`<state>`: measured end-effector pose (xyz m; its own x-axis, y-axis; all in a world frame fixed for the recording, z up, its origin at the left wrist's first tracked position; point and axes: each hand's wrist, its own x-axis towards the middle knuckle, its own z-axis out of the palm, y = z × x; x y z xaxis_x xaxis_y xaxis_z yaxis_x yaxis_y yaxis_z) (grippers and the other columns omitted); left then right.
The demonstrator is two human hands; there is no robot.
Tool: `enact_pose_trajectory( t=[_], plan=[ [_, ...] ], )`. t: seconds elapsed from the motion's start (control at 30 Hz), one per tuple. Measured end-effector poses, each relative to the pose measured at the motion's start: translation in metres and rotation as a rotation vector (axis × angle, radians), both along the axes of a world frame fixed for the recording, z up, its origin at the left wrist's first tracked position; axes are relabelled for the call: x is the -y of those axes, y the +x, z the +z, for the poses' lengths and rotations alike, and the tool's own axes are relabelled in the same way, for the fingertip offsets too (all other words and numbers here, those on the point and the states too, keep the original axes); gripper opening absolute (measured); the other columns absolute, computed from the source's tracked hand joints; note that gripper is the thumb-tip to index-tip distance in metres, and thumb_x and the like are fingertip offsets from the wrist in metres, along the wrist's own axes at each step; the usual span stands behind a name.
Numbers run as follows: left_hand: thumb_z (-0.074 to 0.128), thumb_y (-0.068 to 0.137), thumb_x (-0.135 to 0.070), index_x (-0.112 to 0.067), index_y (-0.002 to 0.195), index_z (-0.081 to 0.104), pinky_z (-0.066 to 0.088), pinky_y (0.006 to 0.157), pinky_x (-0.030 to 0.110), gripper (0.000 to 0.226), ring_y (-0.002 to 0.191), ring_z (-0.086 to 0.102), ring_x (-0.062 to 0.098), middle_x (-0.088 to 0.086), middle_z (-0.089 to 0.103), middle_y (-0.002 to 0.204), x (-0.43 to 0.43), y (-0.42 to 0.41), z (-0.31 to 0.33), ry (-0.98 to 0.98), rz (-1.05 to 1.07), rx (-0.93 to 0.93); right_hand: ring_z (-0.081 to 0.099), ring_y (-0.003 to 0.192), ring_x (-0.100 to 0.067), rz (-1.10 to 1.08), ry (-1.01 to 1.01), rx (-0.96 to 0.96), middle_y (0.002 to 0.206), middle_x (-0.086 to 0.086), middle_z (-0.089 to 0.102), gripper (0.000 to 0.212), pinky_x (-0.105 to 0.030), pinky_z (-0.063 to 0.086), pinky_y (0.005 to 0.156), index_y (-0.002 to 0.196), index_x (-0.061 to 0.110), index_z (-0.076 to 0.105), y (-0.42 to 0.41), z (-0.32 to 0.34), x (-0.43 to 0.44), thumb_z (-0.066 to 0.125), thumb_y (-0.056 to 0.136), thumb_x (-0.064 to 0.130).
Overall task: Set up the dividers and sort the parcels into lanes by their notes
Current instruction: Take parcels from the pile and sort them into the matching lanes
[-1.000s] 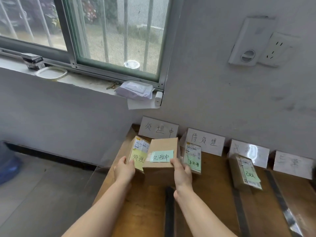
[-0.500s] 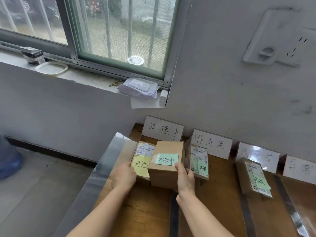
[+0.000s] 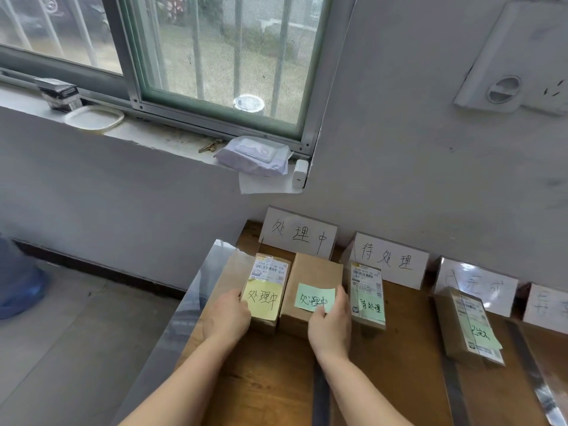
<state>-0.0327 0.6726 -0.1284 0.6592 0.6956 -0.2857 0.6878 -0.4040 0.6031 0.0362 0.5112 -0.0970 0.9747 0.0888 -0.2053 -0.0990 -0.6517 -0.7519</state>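
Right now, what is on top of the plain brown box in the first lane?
A green note reading 处理中 lies on the box. The right hand covers the note's near edge and the box's near end.

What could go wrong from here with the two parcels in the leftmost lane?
The right hand's thumb lies on the green note of the plain parcel; withdrawing could peel or shift it.
That hand sits tight against the neighbouring parcel in the next lane and might knock it askew.
The yellow-note parcel lies close to the table's left side; a leftward push may drop it.
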Motion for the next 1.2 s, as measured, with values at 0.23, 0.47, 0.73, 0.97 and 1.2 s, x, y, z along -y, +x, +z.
enact_pose_trajectory(
  t=[0.23,0.47,0.73,0.97,1.2],
  plan=[
    [0.047,0.1,-0.024,-0.018,0.122,0.064,0.057,0.083,0.04,0.029,0.102,0.064,0.021,0.003,0.068,0.118,-0.008,-0.005,0.007,-0.06,-0.018,0.007,-0.005,0.152,-0.021,0.841,-0.511,0.327,0.165,-0.002,0.01,0.068,-0.034,-0.016,0.116,0.154,0.027,0.022,-0.017,0.015,-0.044,0.055,0.095,0.038],
    [0.057,0.092,-0.037,-0.025,0.138,0.042,0.037,0.1,0.039,0.05,0.128,0.039,0.024,0.004,0.044,0.139,-0.032,-0.037,0.004,0.334,-0.01,-0.251,0.005,0.151,-0.03,0.897,-0.76,0.323,0.163,-0.013,0.01,0.065,-0.045,-0.008,0.12,0.15,0.03,0.03,-0.019,0.007,-0.058,0.049,0.094,0.057],
    [0.075,0.072,-0.059,-0.015,0.144,0.027,0.039,0.102,0.043,0.097,0.131,0.042,0.027,0.009,0.042,0.14,-0.043,-0.051,-0.013,0.18,0.092,-0.392,0.015,0.147,-0.041,0.735,-0.863,0.232,0.16,-0.029,0.002,0.093,-0.056,-0.004,0.119,0.153,0.019,0.02,-0.023,0.003,-0.08,0.031,0.084,0.08],
    [0.076,0.08,-0.044,-0.014,0.135,0.033,0.047,0.09,0.036,0.076,0.118,0.051,0.026,0.01,0.043,0.131,-0.046,-0.054,0.008,0.273,0.096,-0.275,0.023,0.144,-0.04,0.704,-0.864,0.275,0.161,-0.024,0.012,0.088,-0.049,0.018,0.116,0.15,0.02,0.026,-0.02,0.001,-0.086,0.035,0.085,0.079],
    [0.054,0.096,-0.018,-0.018,0.123,0.037,0.039,0.069,0.035,0.032,0.104,0.061,0.03,0.004,0.056,0.126,-0.046,-0.048,0.038,0.255,0.051,-0.081,-0.009,0.149,-0.041,0.674,-0.661,0.182,0.163,-0.015,-0.01,0.075,-0.056,0.017,0.118,0.15,0.025,0.027,-0.029,-0.009,-0.099,0.054,0.089,0.06]
  ],
)
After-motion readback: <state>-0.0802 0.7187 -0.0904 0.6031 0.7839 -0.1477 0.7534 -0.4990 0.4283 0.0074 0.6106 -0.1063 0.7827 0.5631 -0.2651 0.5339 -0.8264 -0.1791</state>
